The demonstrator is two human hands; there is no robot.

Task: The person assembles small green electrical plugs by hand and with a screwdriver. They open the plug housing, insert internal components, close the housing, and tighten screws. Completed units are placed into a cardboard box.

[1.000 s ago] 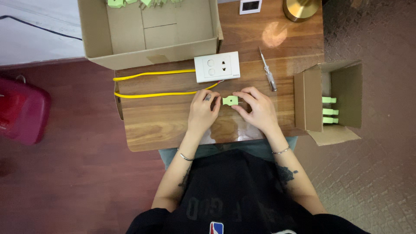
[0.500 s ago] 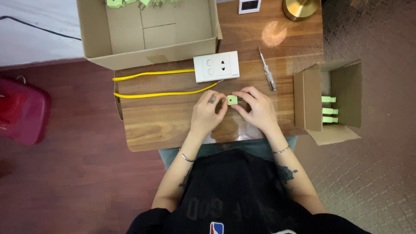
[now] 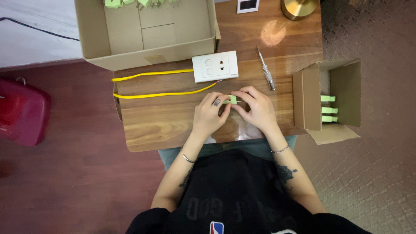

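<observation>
Both hands pinch one small green plug (image 3: 232, 99) just below the white socket plate (image 3: 215, 66): left hand (image 3: 211, 113) and right hand (image 3: 256, 108) curled tight around it. Looks like mid-assembly; next probably calls for a steady, aligned squeeze.

Between the earlier pictures and this moment, the change was small and happened only at the hands. One second before, the small green plug (image 3: 233, 99) lay open to view between the two hands, and most of its body could be seen. Then the left hand (image 3: 209, 116) and the right hand (image 3: 256, 109) moved closer together around it. The fingers of the left hand covered more of the plug, so that only a small light green part showed between the fingertips. The right hand's fingers curled a little more over its other end.
</observation>
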